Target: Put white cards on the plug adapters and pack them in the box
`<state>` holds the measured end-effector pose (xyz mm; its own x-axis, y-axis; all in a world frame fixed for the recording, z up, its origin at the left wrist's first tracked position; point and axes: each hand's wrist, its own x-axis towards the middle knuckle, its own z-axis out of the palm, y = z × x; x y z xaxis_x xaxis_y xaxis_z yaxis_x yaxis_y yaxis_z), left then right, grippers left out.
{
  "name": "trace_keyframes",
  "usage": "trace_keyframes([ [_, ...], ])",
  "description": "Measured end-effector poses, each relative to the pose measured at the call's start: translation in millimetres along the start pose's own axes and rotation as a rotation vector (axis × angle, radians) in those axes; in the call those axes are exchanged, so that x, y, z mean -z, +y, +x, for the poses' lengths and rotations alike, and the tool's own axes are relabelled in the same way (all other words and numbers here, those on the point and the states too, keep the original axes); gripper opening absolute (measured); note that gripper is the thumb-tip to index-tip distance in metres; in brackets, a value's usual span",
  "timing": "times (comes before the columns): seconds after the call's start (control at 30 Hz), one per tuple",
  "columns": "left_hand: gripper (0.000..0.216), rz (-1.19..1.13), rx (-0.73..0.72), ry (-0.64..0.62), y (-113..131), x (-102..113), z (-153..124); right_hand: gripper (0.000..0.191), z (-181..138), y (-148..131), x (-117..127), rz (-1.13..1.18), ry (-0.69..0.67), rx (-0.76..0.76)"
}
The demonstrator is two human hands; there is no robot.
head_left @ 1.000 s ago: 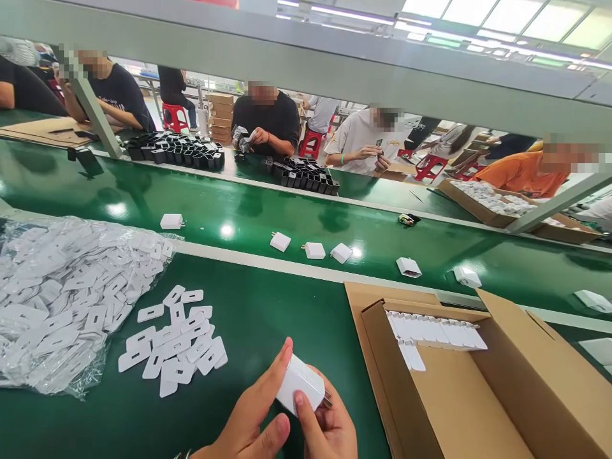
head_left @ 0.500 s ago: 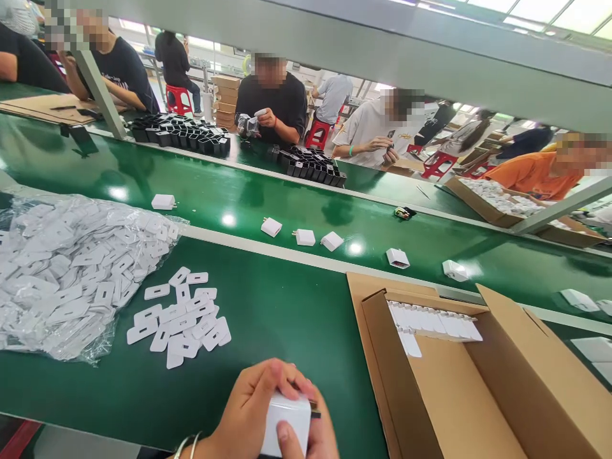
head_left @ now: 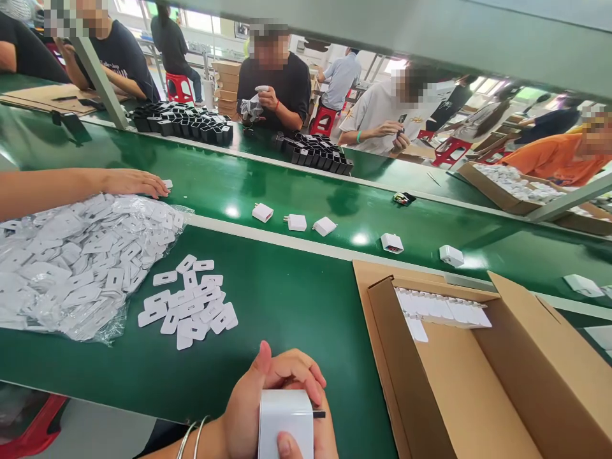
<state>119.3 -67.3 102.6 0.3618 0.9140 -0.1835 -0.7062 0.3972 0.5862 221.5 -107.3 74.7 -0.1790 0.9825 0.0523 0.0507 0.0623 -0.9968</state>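
At the bottom centre I hold a white plug charger in both hands, a dark metal pin sticking out on its right. My left hand, with bracelets at the wrist, curls around its left and far side, thumb raised off the casing. My right hand grips the right side, its thumb pressed on the broad white face. Both hands are partly cut off by the lower edge. Left of them lies a loose pile of white slotted cover plates.
A clear plastic bag of cover plates lies at left. On the right stands an open cardboard box with rows of white chargers. More chargers sit on the green belt. A co-worker's hand reaches in from the left.
My left thumb has lifted off the charger, which now shows more of its white face. A co-worker's arm has come in from the left and its hand covers the leftmost charger.
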Motion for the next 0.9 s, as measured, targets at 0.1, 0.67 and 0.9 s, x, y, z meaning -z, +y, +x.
trace_keyframes([
  [0.1, 0.062, 0.034, -0.008, 0.121, 0, -2, -5, 0.044, 3, -6, -3, 0.061, -0.024, 0.012],
  [0.67, 0.044, 0.049, 0.007, 0.388, -6, -2, 4, 0.045, 6, 13, 9, 0.074, -0.044, -0.122],
  [0.9, 0.051, -0.131, 0.018, 0.640, -6, 1, 18, 0.058, 13, 13, 7, -0.249, 0.118, 0.053],
])
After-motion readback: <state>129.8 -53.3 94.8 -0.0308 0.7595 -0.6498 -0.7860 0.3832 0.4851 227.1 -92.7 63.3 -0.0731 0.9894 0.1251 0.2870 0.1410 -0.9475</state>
